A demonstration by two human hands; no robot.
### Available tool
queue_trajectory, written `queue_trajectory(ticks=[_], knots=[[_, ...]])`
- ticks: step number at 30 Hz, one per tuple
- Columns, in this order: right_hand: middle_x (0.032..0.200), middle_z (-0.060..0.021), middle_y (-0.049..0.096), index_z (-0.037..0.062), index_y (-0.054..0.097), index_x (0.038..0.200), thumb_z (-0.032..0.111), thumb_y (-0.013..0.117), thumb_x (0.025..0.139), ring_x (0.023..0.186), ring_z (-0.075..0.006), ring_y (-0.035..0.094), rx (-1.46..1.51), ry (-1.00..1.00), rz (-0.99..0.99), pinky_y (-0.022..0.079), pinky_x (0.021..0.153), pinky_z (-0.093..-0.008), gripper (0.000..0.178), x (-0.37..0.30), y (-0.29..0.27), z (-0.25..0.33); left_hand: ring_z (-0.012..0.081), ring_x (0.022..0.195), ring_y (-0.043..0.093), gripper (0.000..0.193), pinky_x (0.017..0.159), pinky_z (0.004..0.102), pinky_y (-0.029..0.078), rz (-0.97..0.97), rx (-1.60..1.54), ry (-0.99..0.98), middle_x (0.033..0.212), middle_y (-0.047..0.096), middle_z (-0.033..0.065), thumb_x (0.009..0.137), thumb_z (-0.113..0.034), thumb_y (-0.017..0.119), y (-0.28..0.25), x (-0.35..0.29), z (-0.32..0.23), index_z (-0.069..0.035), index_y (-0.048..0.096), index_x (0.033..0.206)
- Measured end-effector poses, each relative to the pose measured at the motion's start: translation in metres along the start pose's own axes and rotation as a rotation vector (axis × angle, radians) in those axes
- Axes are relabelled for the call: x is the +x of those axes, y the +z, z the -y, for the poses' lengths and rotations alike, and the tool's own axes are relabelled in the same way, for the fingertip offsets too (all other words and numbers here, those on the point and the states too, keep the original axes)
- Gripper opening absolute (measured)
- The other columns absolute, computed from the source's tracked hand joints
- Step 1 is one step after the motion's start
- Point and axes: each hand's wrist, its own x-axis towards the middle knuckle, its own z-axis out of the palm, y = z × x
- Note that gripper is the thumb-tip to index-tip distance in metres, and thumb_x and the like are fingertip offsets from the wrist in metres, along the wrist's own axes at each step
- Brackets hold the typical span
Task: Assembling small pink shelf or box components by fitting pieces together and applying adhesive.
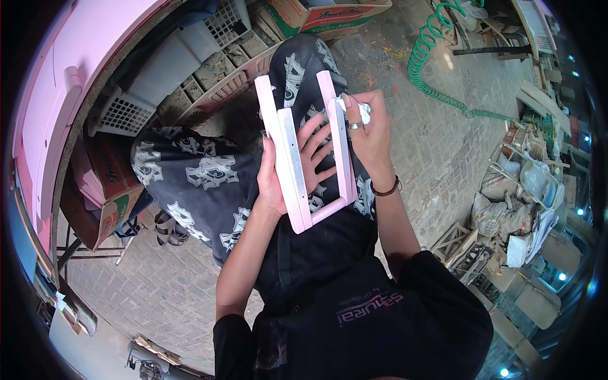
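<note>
A pink U-shaped frame (283, 152) lies over my lap, its two long rails joined by a crossbar at the near end. Small dark holes dot the pale strip along its left rail. My left hand (272, 180) supports that rail from beneath, thumb on the outer side and spread fingers showing in the gap between the rails. In my right hand (372, 136), a crumpled white cloth or paper wad (362, 113) is pinched against the upper part of the right rail. A ring and a brown bracelet are on that hand and wrist.
Grey-white plastic crates (174, 60) stand beyond my knees. A cardboard box (104, 190) with pink pieces sits at left, below a pink curved panel (57, 107). A green coiled hose (437, 95) hangs at right, near piled bags (497, 209) and boards.
</note>
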Motion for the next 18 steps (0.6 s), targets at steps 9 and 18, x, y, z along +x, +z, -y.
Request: queue_trajectory(ticks=[9,18], knots=[[0.078,-0.0151,0.066,0.0008,0.054,0.097,0.017,0.063,0.097,0.069,-0.0231,0.066,-0.016,0.026,0.026,0.049,0.060,-0.0349,0.018,-0.004,-0.004,0.006,0.0381,0.145,0.023,0.106,0.113,0.0653,0.018,0.003,-0.006,0.003,0.161,0.020,0.0157,0.082,-0.087,0.031,-0.001,0.000,0.001,-0.015,0.017,0.158],[0.074,-0.0174,0.065,0.0010,0.054,0.098,0.016,0.063,0.097,0.065,-0.0326,0.068,-0.064,-0.015,0.022,0.049,0.055,-0.0380,0.018,-0.013,-0.006,0.004,0.0378,0.145,0.023,0.106,0.113,0.0650,0.018,-0.001,0.000,0.002,0.161,0.020,0.0155,0.081,-0.087,0.031,0.001,0.000,0.000,-0.015,0.017,0.158]])
